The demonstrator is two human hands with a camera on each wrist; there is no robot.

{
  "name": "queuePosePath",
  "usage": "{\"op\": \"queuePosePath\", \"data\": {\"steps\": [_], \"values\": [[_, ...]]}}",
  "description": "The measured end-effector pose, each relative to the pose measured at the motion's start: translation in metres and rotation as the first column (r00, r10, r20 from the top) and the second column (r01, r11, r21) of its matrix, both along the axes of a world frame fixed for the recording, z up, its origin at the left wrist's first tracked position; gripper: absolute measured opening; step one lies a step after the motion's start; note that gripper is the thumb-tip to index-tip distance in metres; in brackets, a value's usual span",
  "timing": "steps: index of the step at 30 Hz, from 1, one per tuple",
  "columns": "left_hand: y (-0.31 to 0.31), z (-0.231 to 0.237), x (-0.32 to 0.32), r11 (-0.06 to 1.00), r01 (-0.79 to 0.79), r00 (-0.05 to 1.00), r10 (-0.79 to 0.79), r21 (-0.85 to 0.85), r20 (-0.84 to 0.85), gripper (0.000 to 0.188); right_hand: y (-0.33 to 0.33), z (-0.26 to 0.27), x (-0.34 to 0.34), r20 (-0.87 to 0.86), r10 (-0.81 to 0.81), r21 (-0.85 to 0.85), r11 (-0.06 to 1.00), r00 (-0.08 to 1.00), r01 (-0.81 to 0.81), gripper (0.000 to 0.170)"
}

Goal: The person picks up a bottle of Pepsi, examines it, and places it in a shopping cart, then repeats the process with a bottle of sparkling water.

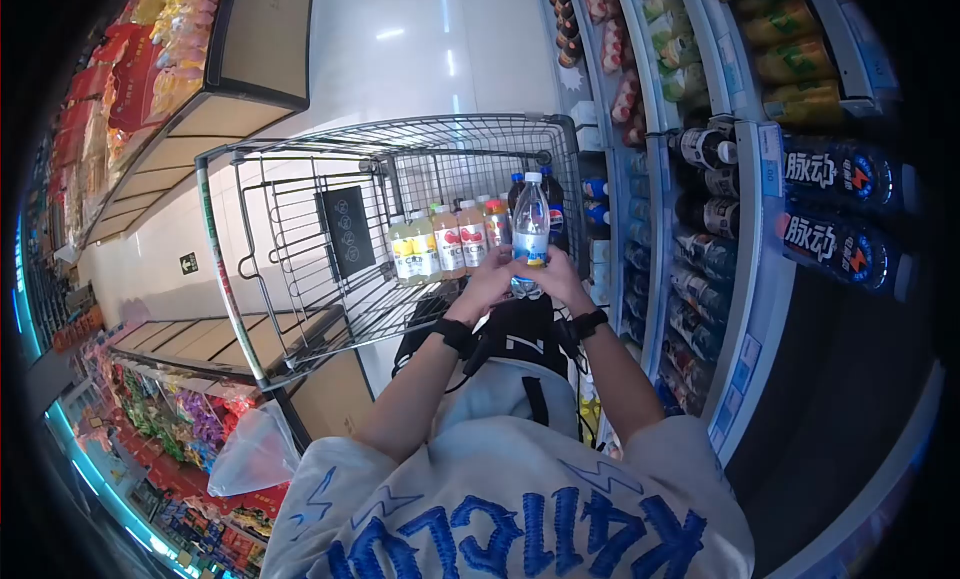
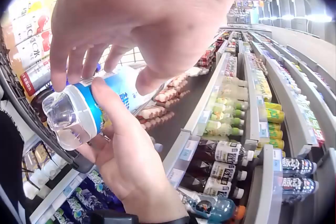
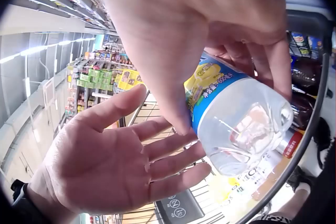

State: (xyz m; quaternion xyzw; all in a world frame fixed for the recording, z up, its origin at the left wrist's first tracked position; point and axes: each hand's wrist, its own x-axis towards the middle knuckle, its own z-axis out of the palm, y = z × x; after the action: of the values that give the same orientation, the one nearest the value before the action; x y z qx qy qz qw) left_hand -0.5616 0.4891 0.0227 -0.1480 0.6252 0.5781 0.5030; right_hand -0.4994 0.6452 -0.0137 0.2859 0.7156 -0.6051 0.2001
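Note:
A clear plastic drink bottle point(image 1: 532, 204) with a white cap stands upright over the near end of a wire shopping cart point(image 1: 300, 149). My right hand point(image 1: 562, 282) grips it, thumb pressed on the blue label, which carries yellow fruit in the right wrist view. Beside the bottle is my left hand point(image 1: 487, 282). Its fingers are extended and spread, the tips close against the bottle's side in the right wrist view. Inside the cart, a row of fruit drink bottles point(image 1: 440, 241) with pale labels stands behind my hands. Dark cola bottles point(image 1: 556, 219) are partly hidden by the held bottle.
Drink shelves point(image 1: 655, 179) run along the right, with blue-labelled bottles point(image 1: 840, 244) sticking out near me. On the left are display stands point(image 1: 250, 49) with bagged goods. A clear plastic bag point(image 1: 255, 449) hangs near the cart's left corner. Pale aisle floor point(image 1: 430, 39) stretches ahead.

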Motion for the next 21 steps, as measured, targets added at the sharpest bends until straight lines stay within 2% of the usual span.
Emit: {"op": "queuePosePath", "data": {"steps": [3, 5, 7, 8, 9, 11, 13, 19, 21], "values": [[0.005, -0.026, -0.007, 1.0, 0.001, 0.999, -0.001, 0.006, 0.048, 0.061, 0.005, -0.018, -0.006, 0.034, 0.045, 0.096, 0.994, 0.998, -0.048, 0.059], [0.009, -0.043, -0.01, 1.0, 0.027, 0.999, -0.027, -0.005, 0.036, 0.059, 0.008, -0.029, -0.013, 0.043, 0.024, 0.038, 0.999, 0.999, -0.026, 0.06], [0.016, -0.059, -0.022, 0.997, 0.046, 0.997, -0.049, 0.065, 0.057, 0.055, 0.01, -0.033, -0.022, 0.082, -0.003, 0.183, 0.983, 0.997, -0.012, 0.065], [0.022, -0.074, -0.03, 0.998, 0.058, 0.996, -0.059, 0.018, 0.065, 0.055, 0.012, -0.067, -0.024, 0.099, 0.066, 0.416, 0.904, 0.993, -0.102, 0.074], [0.024, -0.089, -0.031, 0.997, 0.065, 0.995, -0.062, -0.035, 0.083, 0.055, 0.014, -0.074, -0.027, 0.114, 0.062, 0.411, 0.906, 0.992, -0.104, 0.074], [0.025, -0.123, -0.031, 0.996, 0.08, 0.992, -0.077, -0.029, 0.098, 0.056, 0.013, -0.089, -0.031, 0.216, 0.02, 0.459, 0.881, 0.976, -0.119, 0.081], [0.027, -0.142, -0.033, 0.993, 0.114, 0.991, -0.111, -0.038, 0.077, 0.054, 0.015, -0.1, -0.034, 0.258, 0.044, 0.405, 0.902, 0.965, -0.15, 0.08], [0.032, -0.161, -0.027, 0.993, 0.106, 0.98, -0.094, -0.059, 0.176, 0.059, 0.006, -0.141, -0.025, 0.275, 0.065, 0.556, 0.803, 0.959, -0.214, 0.071], [0.034, -0.163, -0.026, 0.993, 0.106, 0.973, -0.093, -0.049, 0.212, 0.062, 0.007, -0.144, -0.026, 0.276, 0.069, 0.554, 0.804, 0.959, -0.217, 0.071]]}}
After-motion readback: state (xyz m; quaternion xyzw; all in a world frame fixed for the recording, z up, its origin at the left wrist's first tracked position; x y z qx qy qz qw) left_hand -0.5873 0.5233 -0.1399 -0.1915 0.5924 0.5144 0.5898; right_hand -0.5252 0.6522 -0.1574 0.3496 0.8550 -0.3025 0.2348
